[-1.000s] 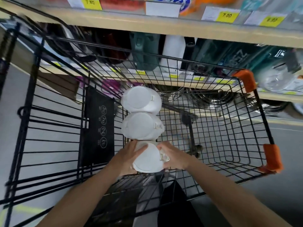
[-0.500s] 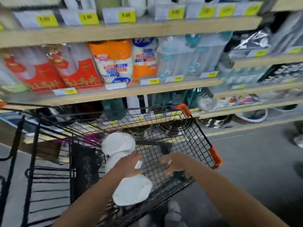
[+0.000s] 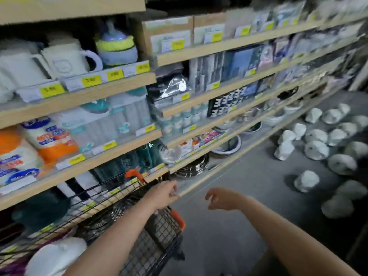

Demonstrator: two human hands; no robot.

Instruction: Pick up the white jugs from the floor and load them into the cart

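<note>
Meanwhile, nothing was held by the left hand (image 3: 165,194) or the right hand (image 3: 223,199), both seen with loosely curled fingers. One white jug (image 3: 57,255) was seen in the cart (image 3: 159,234) below the left forearm. Many more white jugs (image 3: 316,150) were scattered on the floor (image 3: 249,176) well beyond the right hand.

Hands withdrawn from cart; view swung right toward the floor jugs.

The third jug, gripped by both hands a second ago, has been released. The left hand (image 3: 165,194) has been lifted above the cart (image 3: 159,236) rim and the right hand (image 3: 221,198) carried out past it over the floor (image 3: 249,186), fingers loosely curled, nothing held. Of the loaded jugs, only one white jug (image 3: 57,255) is now seen, at the lower left. A scatter of white jugs on the floor (image 3: 316,150) has been brought into view at the right.
</note>
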